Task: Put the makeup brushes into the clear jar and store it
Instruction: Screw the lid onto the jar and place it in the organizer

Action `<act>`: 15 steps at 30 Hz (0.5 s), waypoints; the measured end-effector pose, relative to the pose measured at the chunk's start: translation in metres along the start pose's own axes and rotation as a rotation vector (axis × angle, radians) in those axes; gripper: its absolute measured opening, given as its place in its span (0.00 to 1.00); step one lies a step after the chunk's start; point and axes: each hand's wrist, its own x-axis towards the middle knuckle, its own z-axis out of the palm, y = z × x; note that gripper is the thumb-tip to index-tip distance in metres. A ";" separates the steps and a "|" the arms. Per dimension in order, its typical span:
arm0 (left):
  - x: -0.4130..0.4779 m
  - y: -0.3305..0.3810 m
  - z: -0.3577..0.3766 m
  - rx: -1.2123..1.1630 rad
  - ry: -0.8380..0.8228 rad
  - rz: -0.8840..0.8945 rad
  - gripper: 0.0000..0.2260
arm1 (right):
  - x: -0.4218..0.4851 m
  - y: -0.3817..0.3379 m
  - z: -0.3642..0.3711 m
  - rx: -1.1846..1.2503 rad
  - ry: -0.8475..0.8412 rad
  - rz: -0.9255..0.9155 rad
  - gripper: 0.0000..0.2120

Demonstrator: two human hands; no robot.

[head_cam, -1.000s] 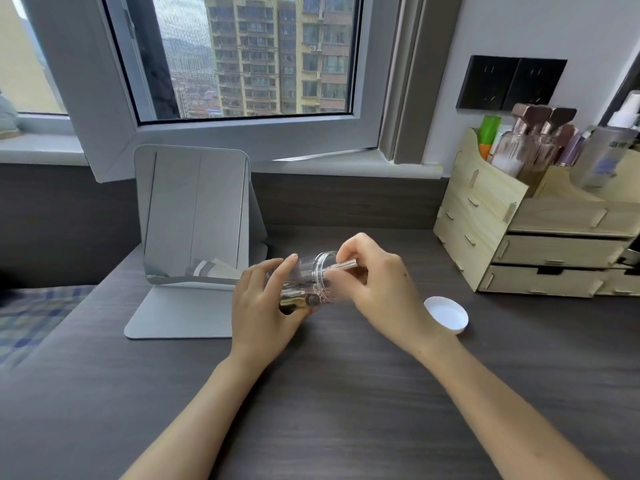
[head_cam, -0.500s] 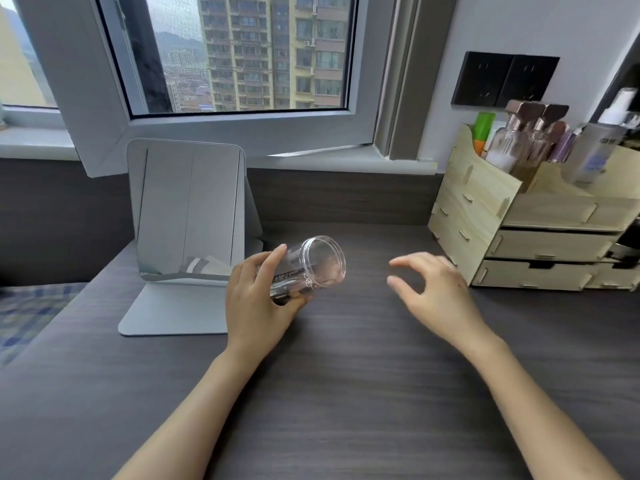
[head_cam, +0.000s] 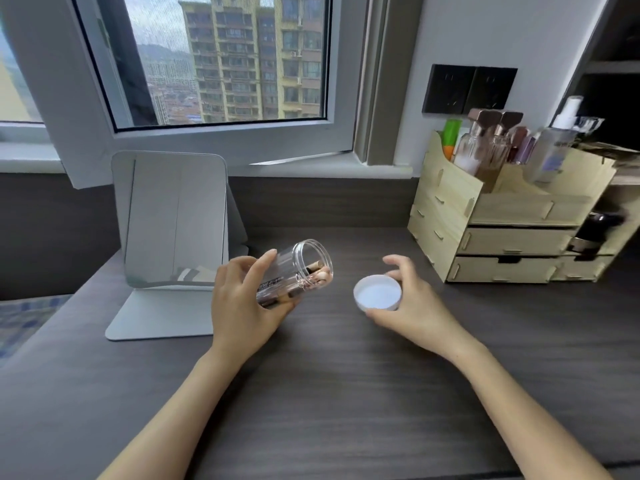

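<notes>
The clear jar (head_cam: 294, 271), tilted with its open mouth toward the right and the makeup brushes (head_cam: 313, 273) lying inside, is clasped in the left hand (head_cam: 242, 303) above the middle of the desk (head_cam: 346, 393), while the white lid (head_cam: 377, 292) is pinched by its rim in the right hand (head_cam: 412, 306), just beside the jar's mouth but not touching it. With the jar held so far over, the brushes could be tipped out toward the desk's far edge before the lid is fitted, or the lid could be seated crooked on the rim.
</notes>
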 end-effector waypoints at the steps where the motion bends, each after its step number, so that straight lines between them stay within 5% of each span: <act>1: 0.000 0.003 -0.001 0.005 -0.002 0.014 0.31 | -0.002 -0.010 0.001 -0.006 -0.031 -0.057 0.37; 11: -0.005 0.028 -0.024 0.013 -0.147 0.118 0.32 | -0.005 -0.070 -0.025 0.050 -0.186 -0.366 0.36; 15: -0.002 0.035 -0.042 -0.099 -0.276 0.011 0.32 | -0.009 -0.073 -0.033 0.044 -0.229 -0.429 0.30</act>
